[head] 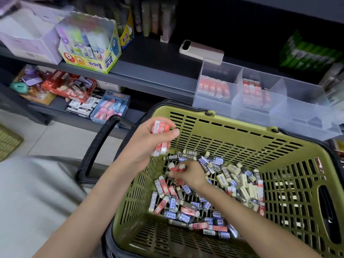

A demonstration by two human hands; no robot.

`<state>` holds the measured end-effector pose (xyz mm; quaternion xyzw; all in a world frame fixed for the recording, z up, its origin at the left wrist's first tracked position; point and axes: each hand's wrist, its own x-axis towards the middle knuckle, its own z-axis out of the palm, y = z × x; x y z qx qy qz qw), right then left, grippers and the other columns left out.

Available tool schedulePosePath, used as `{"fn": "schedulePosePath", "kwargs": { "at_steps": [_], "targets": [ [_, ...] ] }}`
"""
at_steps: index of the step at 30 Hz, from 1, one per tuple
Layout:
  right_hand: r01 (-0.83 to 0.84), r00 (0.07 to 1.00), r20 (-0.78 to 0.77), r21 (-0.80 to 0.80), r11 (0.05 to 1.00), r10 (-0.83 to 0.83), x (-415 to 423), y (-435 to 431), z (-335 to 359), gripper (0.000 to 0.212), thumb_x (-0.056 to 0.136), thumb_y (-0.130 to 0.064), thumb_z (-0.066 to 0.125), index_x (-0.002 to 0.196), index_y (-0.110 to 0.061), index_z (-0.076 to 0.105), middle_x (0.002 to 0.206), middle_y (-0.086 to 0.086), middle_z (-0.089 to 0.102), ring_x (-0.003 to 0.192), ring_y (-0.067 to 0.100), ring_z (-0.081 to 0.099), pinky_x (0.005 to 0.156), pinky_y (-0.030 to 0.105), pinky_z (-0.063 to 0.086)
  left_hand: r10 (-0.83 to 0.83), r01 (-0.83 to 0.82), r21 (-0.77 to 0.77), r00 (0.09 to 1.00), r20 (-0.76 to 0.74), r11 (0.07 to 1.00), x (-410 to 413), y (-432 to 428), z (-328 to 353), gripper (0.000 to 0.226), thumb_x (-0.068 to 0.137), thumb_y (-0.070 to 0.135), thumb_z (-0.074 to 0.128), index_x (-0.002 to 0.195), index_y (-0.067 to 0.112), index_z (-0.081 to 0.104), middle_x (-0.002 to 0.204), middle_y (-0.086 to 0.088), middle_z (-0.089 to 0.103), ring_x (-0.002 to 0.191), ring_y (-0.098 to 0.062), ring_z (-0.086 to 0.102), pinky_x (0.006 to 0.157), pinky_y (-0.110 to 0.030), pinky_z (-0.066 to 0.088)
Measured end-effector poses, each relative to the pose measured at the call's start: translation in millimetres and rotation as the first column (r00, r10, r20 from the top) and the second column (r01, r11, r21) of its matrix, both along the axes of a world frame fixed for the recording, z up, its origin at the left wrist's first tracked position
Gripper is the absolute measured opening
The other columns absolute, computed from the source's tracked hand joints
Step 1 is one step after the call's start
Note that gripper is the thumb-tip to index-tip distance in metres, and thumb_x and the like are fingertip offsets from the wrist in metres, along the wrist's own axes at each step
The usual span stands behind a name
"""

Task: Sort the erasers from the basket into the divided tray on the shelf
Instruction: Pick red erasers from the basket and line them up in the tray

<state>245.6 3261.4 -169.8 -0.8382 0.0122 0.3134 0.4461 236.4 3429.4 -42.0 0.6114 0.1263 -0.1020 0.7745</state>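
Erasers: small rectangular erasers (188,207) in red, blue, black and cream sleeves; I see them heaped loose across the basket floor.
Basket: olive-green slotted plastic basket (186,111) with black handles, just below the shelf's front edge.
Left hand (156,142): raised over the basket's left rim, fingers clenched round a bundle of red-sleeved erasers (161,127).
Right hand (191,176): down inside the basket near its left wall, fingertips pinching two red-and-white erasers (176,167).
Tray: clear plastic divided tray (301,108) at the front edge of the dark grey shelf (158,58); I count two left compartments holding rows of red erasers.
Nearby: beige phone-like slab (201,52) behind the tray's left corner.
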Motion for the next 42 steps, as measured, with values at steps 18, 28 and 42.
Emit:
{"fn": "schedulePosePath", "kwargs": {
  "at_steps": [18, 28, 42],
  "targets": [
    [0.174, 0.974, 0.016, 0.579, 0.797, -0.225, 51, -50, 183, 0.035, 0.075, -0.028, 0.066, 0.086, 0.005, 0.068, 0.063, 0.01, 0.065, 0.051, 0.013, 0.057, 0.046, 0.017, 0.046, -0.086, 0.083, 0.043, 0.992, 0.09, 0.996, 48, -60, 45, 0.025, 0.061, 0.046, 0.072, 0.071, 0.023, 0.071, 0.066, 0.003, 0.068, 0.057, -0.008, 0.061, 0.048, -0.019, 0.046],
    [0.342, 0.724, 0.542, 0.257, 0.904, -0.428, 162, -81, 196, 0.019, 0.078, -0.021, 0.075, 0.078, -0.006, 0.062, 0.057, 0.013, 0.062, 0.043, 0.016, 0.055, 0.042, 0.025, 0.041, 0.094, -0.094, -0.01, 0.981, 0.17, 0.996, 104, -43, 55, 0.016, 0.073, 0.047, 0.07, 0.074, 0.031, 0.072, 0.065, 0.006, 0.068, 0.056, -0.006, 0.063, 0.045, -0.018, 0.045],
    [-0.067, 0.87, 0.448, -0.305, 0.95, 0.206, 216, -77, 209, 0.023, 0.072, -0.016, 0.077, 0.089, -0.017, 0.061, 0.074, -0.001, 0.059, 0.058, 0.018, 0.052, 0.054, 0.028, 0.044, 0.086, -0.087, -0.001, 0.989, 0.116, 0.996, 139, -41, 40, 0.041, 0.062, 0.056, 0.065, 0.085, 0.023, 0.07, 0.073, 0.002, 0.07, 0.064, -0.007, 0.066, 0.05, -0.019, 0.047]
  ]
}}
